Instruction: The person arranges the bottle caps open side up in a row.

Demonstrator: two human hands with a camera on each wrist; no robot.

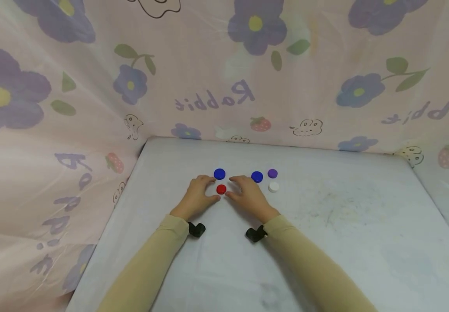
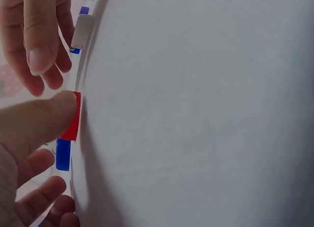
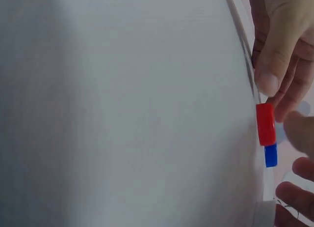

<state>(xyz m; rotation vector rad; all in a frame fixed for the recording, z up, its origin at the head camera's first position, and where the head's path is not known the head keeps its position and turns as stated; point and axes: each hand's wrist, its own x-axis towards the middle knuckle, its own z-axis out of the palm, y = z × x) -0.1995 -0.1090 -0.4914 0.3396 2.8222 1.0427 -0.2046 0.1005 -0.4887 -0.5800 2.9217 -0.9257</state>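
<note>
A small red round disc (image 1: 221,189), like a bottle cap, lies flat on the white table between my two hands. My left hand (image 1: 198,195) curves loosely on its left side, its fingertips near a blue disc (image 1: 219,174) behind the red one. On the other side my right hand (image 1: 249,193) has thumb and fingers spread apart, with a gap to the red disc. In the left wrist view the left thumb (image 2: 59,109) overlaps the red disc (image 2: 74,120); contact cannot be told. A pale disc is mostly hidden beneath the right hand.
Right of the right hand lie a second blue disc (image 1: 257,177), a purple disc (image 1: 273,173) and a white disc (image 1: 273,187). The table (image 1: 345,251) meets a flowered curtain (image 1: 208,78) at its back and sides. Each wrist wears a black camera (image 1: 197,230).
</note>
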